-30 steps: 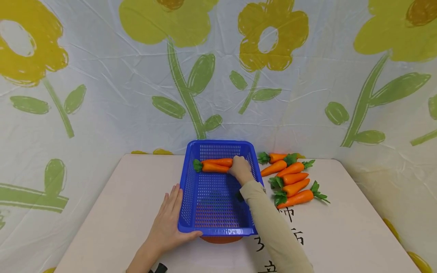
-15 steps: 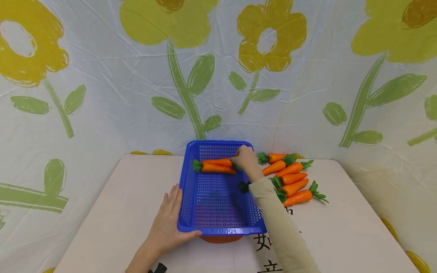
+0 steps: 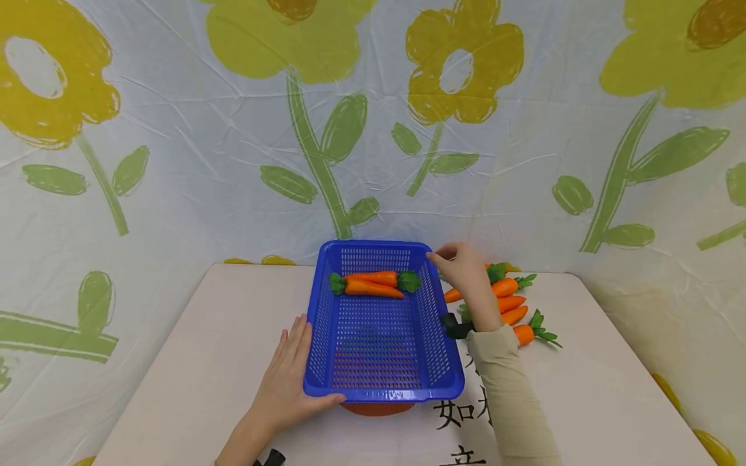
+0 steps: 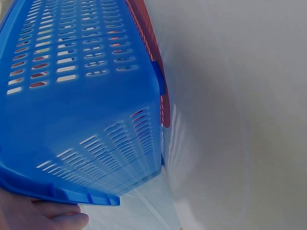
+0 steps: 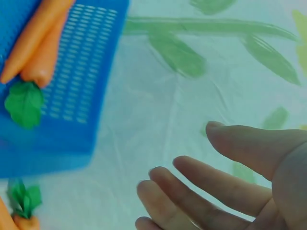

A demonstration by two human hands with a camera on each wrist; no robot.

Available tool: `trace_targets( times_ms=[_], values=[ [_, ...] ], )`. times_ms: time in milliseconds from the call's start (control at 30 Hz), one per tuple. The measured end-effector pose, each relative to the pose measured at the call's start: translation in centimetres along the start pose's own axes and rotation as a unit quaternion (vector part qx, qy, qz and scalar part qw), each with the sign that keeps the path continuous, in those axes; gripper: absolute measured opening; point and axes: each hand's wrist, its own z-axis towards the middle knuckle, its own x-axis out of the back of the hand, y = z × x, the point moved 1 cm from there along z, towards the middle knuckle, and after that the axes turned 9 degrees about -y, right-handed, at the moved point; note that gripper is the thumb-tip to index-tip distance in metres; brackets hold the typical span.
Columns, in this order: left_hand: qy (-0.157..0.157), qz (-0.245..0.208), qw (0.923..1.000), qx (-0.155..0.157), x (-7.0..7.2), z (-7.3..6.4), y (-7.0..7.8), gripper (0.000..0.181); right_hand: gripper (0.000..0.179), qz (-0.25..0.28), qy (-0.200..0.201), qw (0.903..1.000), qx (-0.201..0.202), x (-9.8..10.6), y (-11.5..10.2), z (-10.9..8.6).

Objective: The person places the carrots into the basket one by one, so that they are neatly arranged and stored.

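Note:
A blue plastic basket [image 3: 384,394] stands in the middle of the table, seen from its side in the left wrist view. Two carrots lie together inside near its back: a front carrot [image 3: 373,288] with leaves to the left and a rear carrot [image 3: 381,277] with leaves to the right. My left hand [image 3: 282,385] rests along the basket's left side, fingers straight, thumb on the front rim. Over the back right corner hovers my right hand [image 3: 466,268]; the right wrist view shows its fingers spread apart, holding nothing.
More carrots [image 3: 506,287] lie in a loose pile right of the basket, partly hidden behind the right arm. Something reddish-orange [image 3: 379,409] sticks out from under the basket's front. A flower-printed cloth [image 3: 233,213] hangs behind the table, whose top [image 3: 198,362] is pale.
My right hand has let go of the rear carrot in the basket, risen and moved right over the rim. My left hand stays in place.

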Motion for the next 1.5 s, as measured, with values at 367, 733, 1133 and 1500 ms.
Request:
trace_targets(
  times_ms=[367, 733, 1133, 1500],
  values=[
    [0.000, -0.002, 1.0000, 0.000, 0.0, 0.0, 0.1, 0.128, 0.032, 0.062, 0.152, 0.9859, 0.033, 3.6, 4.7, -4.7],
    [-0.002, 0.000, 1.0000, 0.004, 0.0, 0.0, 0.1, 0.127, 0.019, 0.142, 0.243, 0.9585, 0.048, 5.1, 13.2, -8.3],
    [-0.003, -0.003, 1.0000, 0.006, -0.1, 0.0, 0.0, 0.127, 0.025, 0.121, 0.170, 0.9772, -0.041, 3.5, 19.9, -9.8],
    [-0.002, -0.003, 1.0000, 0.007, -0.2, -0.1, 0.0, 0.126, 0.032, 0.026, 0.017, 0.9992, 0.027, 1.7, 22.8, -9.6]
  ],
)
